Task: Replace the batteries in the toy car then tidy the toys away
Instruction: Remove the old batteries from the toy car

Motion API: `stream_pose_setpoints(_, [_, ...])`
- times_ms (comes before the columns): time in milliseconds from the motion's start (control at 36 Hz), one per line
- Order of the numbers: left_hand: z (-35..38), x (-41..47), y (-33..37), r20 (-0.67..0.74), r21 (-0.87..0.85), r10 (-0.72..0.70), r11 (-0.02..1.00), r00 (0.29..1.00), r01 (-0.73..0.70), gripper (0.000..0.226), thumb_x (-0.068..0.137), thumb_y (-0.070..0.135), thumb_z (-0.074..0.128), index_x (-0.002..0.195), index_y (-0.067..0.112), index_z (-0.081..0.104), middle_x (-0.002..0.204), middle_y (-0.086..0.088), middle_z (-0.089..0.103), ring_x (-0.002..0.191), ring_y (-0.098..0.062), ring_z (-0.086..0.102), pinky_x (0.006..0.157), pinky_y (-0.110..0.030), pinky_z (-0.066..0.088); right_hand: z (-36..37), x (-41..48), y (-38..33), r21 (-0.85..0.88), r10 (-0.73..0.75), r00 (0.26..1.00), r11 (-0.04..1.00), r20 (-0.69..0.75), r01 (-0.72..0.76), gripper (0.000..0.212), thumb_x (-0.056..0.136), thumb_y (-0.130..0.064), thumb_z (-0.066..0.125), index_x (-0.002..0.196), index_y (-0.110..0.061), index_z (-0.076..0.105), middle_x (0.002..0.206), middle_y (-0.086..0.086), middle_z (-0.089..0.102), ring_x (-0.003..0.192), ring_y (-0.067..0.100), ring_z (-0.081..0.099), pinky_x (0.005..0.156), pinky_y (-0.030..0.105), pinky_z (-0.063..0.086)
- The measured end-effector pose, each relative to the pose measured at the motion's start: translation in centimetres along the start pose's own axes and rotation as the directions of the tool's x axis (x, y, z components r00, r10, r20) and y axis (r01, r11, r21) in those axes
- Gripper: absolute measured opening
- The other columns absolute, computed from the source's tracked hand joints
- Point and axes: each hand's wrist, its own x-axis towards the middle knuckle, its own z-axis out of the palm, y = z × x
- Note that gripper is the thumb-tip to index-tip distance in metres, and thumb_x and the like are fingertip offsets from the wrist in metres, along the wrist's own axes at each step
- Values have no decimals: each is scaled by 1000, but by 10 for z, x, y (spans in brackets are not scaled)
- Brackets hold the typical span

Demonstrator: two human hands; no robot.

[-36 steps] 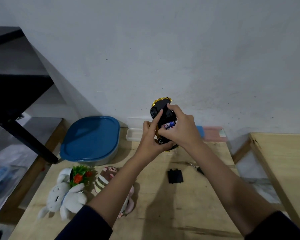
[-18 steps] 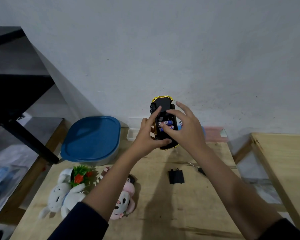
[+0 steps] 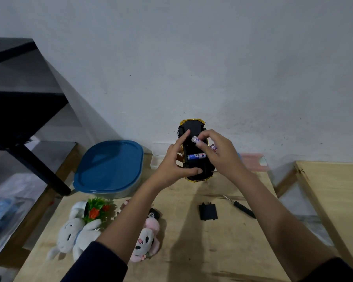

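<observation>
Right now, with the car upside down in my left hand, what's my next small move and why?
Probably lift the raised battery clear with the right hand: one end already tilts out of the toy car, and a second battery lies in the bay.

Bare surface lies open in the near middle, except a black cover and screwdriver. Plush toys and a blue-lidded box crowd the left; the wall blocks behind.

Both forearms, bare below dark sleeves, reach forward over the bench. The left hand grips the car, thumb across its near end and index finger stretched along its left side. The right hand, knuckles up, pinches a battery in curled fingertips.
</observation>
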Motion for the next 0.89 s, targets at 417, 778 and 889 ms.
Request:
stream_pose_setpoints(417, [-6,-3,9,-54,-64,-19,998,998,15,97,73,13,79,140,53,20,133,1,40,101,-11,50,78,-15,48,-5,1,-13,549,494,867,742,-58,-386,15,96,-21,45,102,-12,55,60,1,44,34,4,33,34,15,26])
stream_pose_setpoints(778, [-3,-1,9,-123,-83,-1,997,992,-9,97,73,14,79,140,53,20,131,-2,41,104,-15,53,73,-13,50,-13,5,-16,413,492,870,800,-33,-436,16,94,-10,42,87,-13,56,66,-1,46,38,5,35,34,15,27])
stream_pose_setpoints(889, [0,2,10,-171,-79,32,996,985,-46,99,71,14,81,139,53,21,129,-1,42,98,-15,56,75,-19,52,-8,2,-20,98,321,943,945,-92,-312,18,92,-11,50,87,-10,68,75,-7,58,63,5,49,48,8,37])
